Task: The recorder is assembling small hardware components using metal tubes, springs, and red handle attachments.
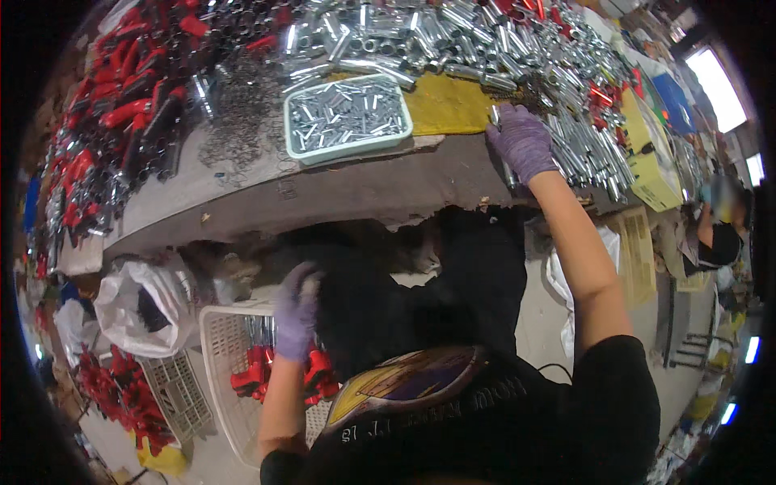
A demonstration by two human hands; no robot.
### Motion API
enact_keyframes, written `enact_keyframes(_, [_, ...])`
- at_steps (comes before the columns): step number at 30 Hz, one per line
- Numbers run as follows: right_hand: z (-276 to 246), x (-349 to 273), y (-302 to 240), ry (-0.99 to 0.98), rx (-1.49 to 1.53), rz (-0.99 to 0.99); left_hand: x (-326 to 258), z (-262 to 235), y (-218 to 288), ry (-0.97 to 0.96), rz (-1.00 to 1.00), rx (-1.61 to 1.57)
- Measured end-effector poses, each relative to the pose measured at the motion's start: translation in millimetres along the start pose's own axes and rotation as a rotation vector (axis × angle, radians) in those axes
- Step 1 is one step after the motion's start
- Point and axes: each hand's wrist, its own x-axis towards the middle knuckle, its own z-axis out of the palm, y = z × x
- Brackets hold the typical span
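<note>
My right hand [521,141], in a purple knit glove, reaches onto the bench with its fingers bent around a shiny metal rod [509,175], whose middle the hand hides. Beside it lies a heap of similar metal rods [578,153]. Low on the left, my gloved left hand [296,311] hangs above a cream plastic basket [212,343]; its fingers are slightly curled and apart, somewhat blurred, with nothing visible in them. Inside that basket are red-handled metal parts [257,368]. A pale green tray [347,152] full of small metal pins [347,117] stands mid-bench.
A yellow cloth [449,105] lies between tray and right hand. Chrome tubes [453,36] are piled behind, red-handled parts [129,105] at left beside wire springs [242,113]. A white sack [145,311] and another crate [179,396] stand below. Another person [719,234] is at far right.
</note>
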Motion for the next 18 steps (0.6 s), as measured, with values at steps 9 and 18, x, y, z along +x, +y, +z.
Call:
enact_keyframes(9, [-60.5, -18.9, -11.5, 0.037, 0.335, -0.158, 40.5, 125.9, 94.9, -0.321, 0.341, -0.036])
enact_keyframes(18, [-114.0, 13.0, -77.9, -0.328, 1.293, -0.415, 100.6, 119.2, 134.0, -0.592, 0.03, -0.699])
